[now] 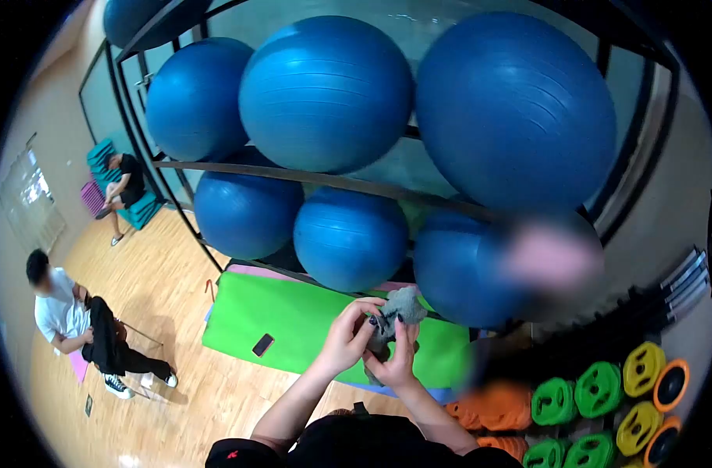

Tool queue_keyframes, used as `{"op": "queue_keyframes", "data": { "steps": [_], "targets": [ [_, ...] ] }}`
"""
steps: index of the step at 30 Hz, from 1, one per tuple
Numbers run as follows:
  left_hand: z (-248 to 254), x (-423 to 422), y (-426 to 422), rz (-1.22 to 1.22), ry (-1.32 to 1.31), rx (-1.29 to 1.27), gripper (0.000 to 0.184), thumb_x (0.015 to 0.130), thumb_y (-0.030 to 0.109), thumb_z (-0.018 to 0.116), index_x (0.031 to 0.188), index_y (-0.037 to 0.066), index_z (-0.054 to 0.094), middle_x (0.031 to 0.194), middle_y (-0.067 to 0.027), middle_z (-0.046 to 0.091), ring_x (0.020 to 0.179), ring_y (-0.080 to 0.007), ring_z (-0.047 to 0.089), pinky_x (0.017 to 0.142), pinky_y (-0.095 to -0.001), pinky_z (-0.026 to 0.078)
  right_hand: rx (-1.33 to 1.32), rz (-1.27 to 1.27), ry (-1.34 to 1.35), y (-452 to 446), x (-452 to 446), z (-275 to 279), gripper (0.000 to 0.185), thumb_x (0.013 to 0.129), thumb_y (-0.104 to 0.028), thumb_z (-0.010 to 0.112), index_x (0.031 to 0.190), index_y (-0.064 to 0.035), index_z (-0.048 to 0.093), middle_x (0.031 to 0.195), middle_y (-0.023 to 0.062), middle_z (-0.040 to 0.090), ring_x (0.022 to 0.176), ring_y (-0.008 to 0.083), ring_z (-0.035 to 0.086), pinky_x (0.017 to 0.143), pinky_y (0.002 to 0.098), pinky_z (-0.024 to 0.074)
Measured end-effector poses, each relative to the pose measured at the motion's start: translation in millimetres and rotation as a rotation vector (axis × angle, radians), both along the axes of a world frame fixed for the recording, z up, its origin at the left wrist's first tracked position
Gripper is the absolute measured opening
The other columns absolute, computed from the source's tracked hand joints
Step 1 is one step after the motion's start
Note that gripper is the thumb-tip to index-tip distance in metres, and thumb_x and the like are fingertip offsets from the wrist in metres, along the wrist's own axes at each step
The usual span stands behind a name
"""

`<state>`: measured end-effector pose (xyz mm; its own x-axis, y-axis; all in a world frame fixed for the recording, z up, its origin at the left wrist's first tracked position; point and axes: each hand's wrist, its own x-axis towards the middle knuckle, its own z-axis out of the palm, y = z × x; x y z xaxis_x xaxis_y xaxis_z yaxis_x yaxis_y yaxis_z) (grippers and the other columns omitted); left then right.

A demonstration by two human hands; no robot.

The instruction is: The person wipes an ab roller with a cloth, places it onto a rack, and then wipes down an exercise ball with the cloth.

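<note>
Bunched up in front of me is a grey cloth point(405, 303), gripped from both sides. My left hand point(347, 337) has its fingers closed on the cloth's left part. On the lower right, my right hand point(396, 360) pinches it, the thumb and fingers wrapped round the folds. Part of the cloth hangs below, between the hands. Beneath them lies a bright green mat point(239, 312), with a dark phone point(263, 345) on it to the left. Just beyond the hands are blue exercise balls, the nearest being a lower-row ball point(350, 234).
A black rack point(325, 181) holds rows of large blue balls, including a top-row ball point(520, 109). Green weight plates point(598, 388) and orange plates point(500, 407) are stacked at right. A seated person point(63, 312) is at left; another person point(126, 183) sits farther back.
</note>
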<state>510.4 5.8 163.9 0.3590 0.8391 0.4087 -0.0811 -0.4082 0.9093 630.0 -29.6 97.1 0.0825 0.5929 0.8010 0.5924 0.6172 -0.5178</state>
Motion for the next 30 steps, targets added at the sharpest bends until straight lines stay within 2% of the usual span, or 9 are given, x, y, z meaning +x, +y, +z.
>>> {"op": "queue_keyframes", "data": {
  "steps": [3, 5, 9, 11, 14, 17, 21, 27, 30],
  "targets": [
    [13, -37, 34, 0.191, 0.138, -0.172, 0.012, 0.087, -0.001, 0.047, 0.098, 0.001, 0.050, 0.091, -0.0071, 0.059, 0.086, -0.0117, 0.055, 0.078, -0.0256, 0.043, 0.106, 0.005, -0.157, 57, -14, 11, 0.083, 0.067, -0.027, 0.073, 0.132, 0.0024, 0.030, 0.124, 0.0239, 0.043, 0.118, 0.0456, 0.036, 0.096, 0.0634, 0.0158],
    [10, -51, 64, 0.387, 0.078, 0.088, 0.011, 0.086, 0.000, 0.049, 0.095, 0.002, 0.053, 0.070, -0.0040, 0.058, 0.063, -0.0083, 0.052, 0.058, -0.0238, 0.042, 0.116, -0.007, -0.164, 89, -20, 24, 0.083, 0.068, -0.024, 0.071, 0.135, 0.0008, 0.028, 0.127, 0.0239, 0.041, 0.119, 0.0456, 0.035, 0.096, 0.0637, 0.0154],
    [32, -76, 110, 0.655, 0.091, 0.192, 0.014, 0.082, -0.002, 0.049, 0.094, 0.003, 0.054, 0.065, -0.0056, 0.055, 0.058, -0.0084, 0.051, 0.054, -0.0242, 0.040, 0.189, 0.048, -0.181, 160, -22, 48, 0.079, 0.071, -0.020, 0.066, 0.136, -0.0006, 0.026, 0.131, 0.0212, 0.038, 0.125, 0.0438, 0.029, 0.100, 0.0629, 0.0064],
    [54, -84, 141, 0.832, 0.092, 0.316, 0.014, 0.083, -0.001, 0.049, 0.095, 0.004, 0.054, 0.066, -0.0104, 0.055, 0.057, -0.0172, 0.054, 0.055, -0.0286, 0.042, 0.288, 0.052, -0.226, 195, -27, 68, 0.077, 0.073, -0.022, 0.064, 0.137, -0.0027, 0.026, 0.133, 0.0192, 0.038, 0.128, 0.0426, 0.025, 0.101, 0.0634, 0.0035],
    [88, -98, 195, 0.981, 0.137, 0.410, 0.022, 0.083, 0.003, 0.050, 0.105, 0.007, 0.051, 0.074, -0.0115, 0.055, 0.069, -0.0274, 0.057, 0.063, -0.0346, 0.045, 0.338, -0.051, -0.418, 241, -33, 116, 0.076, 0.074, -0.021, 0.061, 0.138, -0.0007, 0.024, 0.140, 0.0185, 0.030, 0.133, 0.0407, 0.017, 0.103, 0.0599, -0.0009],
    [127, -98, 225, 1.089, 0.267, 0.721, 0.032, 0.084, 0.006, 0.051, 0.115, 0.008, 0.047, 0.090, -0.0137, 0.055, 0.078, -0.0291, 0.055, 0.071, -0.0353, 0.045, 0.372, -0.144, -0.426, 286, -39, 156, 0.069, 0.078, -0.026, 0.057, 0.138, -0.0072, 0.027, 0.126, 0.0133, 0.048, 0.120, 0.0388, 0.035, 0.096, 0.0680, 0.0031],
    [160, -112, 285, 1.077, 0.700, 1.055, 0.043, 0.076, 0.014, 0.060, 0.119, 0.021, 0.054, 0.108, -0.0117, 0.043, 0.100, -0.0290, 0.041, 0.084, -0.0371, 0.037, 0.437, -0.310, -0.454, 339, -53, 213, 0.065, 0.079, -0.033, 0.053, 0.136, -0.0089, 0.032, 0.129, 0.0113, 0.047, 0.117, 0.0366, 0.037, 0.095, 0.0674, 0.0070],
    [238, -116, 389, 1.478, 0.412, 1.285, 0.042, 0.072, 0.012, 0.063, 0.113, 0.021, 0.057, 0.113, -0.0068, 0.045, 0.105, -0.0278, 0.041, 0.088, -0.0396, 0.028, 0.467, -0.588, -0.526, 395, -84, 311, 0.068, 0.078, -0.039, 0.055, 0.137, -0.0148, 0.032, 0.134, 0.0061, 0.041, 0.120, 0.0313, 0.036, 0.096, 0.0654, 0.0162],
    [246, -101, 403, 1.200, 0.355, 1.244, 0.035, 0.071, 0.006, 0.059, 0.105, 0.013, 0.058, 0.109, -0.0077, 0.052, 0.106, -0.0284, 0.046, 0.088, -0.0415, 0.033, 0.360, -0.689, -0.542, 416, -92, 321, 0.061, 0.078, -0.042, 0.055, 0.131, -0.0161, 0.042, 0.134, 0.0053, 0.042, 0.123, 0.0296, 0.035, 0.100, 0.0616, 0.0177]
  ]
}}
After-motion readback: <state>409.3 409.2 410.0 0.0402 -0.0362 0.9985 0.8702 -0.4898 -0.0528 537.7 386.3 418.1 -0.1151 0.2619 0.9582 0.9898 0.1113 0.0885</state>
